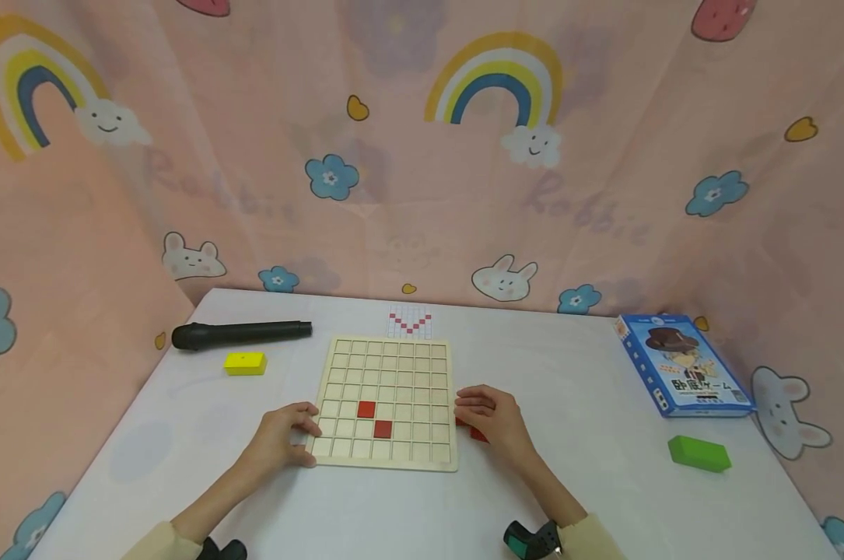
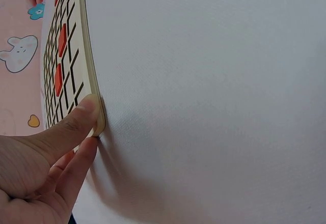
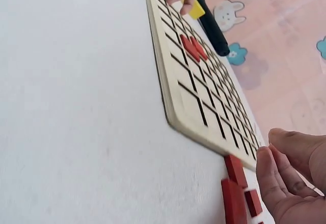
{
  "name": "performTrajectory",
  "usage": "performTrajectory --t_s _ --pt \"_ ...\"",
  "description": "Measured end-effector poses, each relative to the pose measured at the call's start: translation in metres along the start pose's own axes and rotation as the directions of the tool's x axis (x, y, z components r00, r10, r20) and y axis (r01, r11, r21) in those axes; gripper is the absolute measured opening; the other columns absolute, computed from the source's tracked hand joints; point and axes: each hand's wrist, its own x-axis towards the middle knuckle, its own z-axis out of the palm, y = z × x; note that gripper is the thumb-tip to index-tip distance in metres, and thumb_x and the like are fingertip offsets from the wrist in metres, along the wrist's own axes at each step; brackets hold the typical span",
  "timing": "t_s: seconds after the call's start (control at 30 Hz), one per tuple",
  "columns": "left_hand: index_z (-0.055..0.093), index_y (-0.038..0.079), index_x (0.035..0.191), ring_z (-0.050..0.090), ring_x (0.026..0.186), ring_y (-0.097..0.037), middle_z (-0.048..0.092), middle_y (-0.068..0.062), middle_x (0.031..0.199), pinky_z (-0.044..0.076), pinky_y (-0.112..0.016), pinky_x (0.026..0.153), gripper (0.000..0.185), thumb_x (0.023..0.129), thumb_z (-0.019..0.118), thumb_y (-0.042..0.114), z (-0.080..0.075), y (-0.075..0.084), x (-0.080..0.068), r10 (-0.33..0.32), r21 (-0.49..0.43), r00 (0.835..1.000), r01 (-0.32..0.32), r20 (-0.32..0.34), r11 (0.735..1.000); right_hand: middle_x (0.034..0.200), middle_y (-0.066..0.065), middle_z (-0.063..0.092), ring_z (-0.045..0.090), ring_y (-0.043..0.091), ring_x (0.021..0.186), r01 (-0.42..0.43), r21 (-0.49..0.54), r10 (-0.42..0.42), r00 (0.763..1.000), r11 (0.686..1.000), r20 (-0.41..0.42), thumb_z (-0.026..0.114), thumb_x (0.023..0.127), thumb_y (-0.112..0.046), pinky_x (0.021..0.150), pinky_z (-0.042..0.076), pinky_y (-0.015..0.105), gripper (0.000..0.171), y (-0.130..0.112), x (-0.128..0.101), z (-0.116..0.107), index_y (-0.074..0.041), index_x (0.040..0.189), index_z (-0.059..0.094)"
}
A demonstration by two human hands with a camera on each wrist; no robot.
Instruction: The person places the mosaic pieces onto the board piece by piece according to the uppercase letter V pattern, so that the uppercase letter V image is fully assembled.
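Observation:
A pale wooden grid board (image 1: 386,467) lies on the white table, with two red tiles (image 1: 383,429) set diagonally in its squares. My left hand (image 1: 280,435) holds the board's near left corner; in the left wrist view the thumb (image 2: 76,122) is on top and fingers are at the edge. At the board's right edge, my right hand (image 1: 490,418) hovers over loose red blocks (image 3: 234,203), partly covering them in the head view. Its thumb and forefinger (image 3: 267,170) are bent close to each other, and no block shows between them.
Behind the board lies a small grid card (image 1: 410,322) with a red V pattern. A black microphone (image 1: 243,334) and a yellow block (image 1: 245,363) lie at the left. On the right are a blue game box (image 1: 688,369) and a green block (image 1: 699,453). A patterned curtain (image 1: 407,218) encloses the table.

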Motion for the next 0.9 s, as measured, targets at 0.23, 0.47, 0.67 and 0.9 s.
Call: performTrajectory --t_s 0.23,0.47,0.67,0.9 --pt "0.070 0.004 0.077 0.058 0.108 -0.035 0.065 -0.011 0.110 0.043 -0.051 0.100 0.035 0.050 0.086 -0.011 -0.001 0.000 -0.001 0.004 0.002 1.000 -0.004 -0.001 1.000 0.106 0.010 0.068 0.066 0.022 0.096 -0.008 -0.064 0.006 1.000 0.998 -0.021 0.070 0.085 -0.005 0.082 0.054 0.022 0.030 0.020 -0.005 -0.035 -0.002 0.114 0.064" --pt "0.070 0.003 0.077 0.060 0.106 -0.034 0.065 -0.012 0.111 0.044 -0.050 0.098 0.034 0.050 0.086 -0.010 -0.002 -0.002 -0.002 0.018 0.000 1.000 -0.018 0.004 1.000 0.109 0.016 0.067 0.065 0.026 0.097 0.082 -0.091 -0.084 0.996 0.993 -0.020 0.071 0.084 -0.003 0.080 0.051 0.014 0.035 0.038 -0.003 -0.067 0.001 0.117 0.061" --pt "0.070 0.003 0.078 0.059 0.107 -0.035 0.064 -0.013 0.111 0.044 -0.050 0.098 0.034 0.051 0.085 -0.011 -0.004 -0.002 -0.002 0.025 -0.002 1.000 -0.025 0.007 1.000 0.117 0.017 0.064 0.061 0.031 0.103 0.132 -0.119 -0.122 0.988 0.984 0.095 0.073 0.084 -0.008 0.082 0.050 0.013 0.045 0.049 0.011 -0.083 0.000 0.125 0.057" --pt "0.070 0.004 0.078 0.058 0.109 -0.036 0.065 -0.012 0.111 0.043 -0.051 0.099 0.033 0.052 0.086 -0.010 -0.001 -0.003 0.000 0.036 -0.003 0.999 -0.036 0.013 0.999 0.114 0.011 0.065 0.059 0.026 0.099 0.191 -0.249 -0.127 0.959 0.950 0.253 0.072 0.085 -0.010 0.078 0.052 0.017 0.038 0.051 0.033 -0.091 -0.005 0.121 0.062"
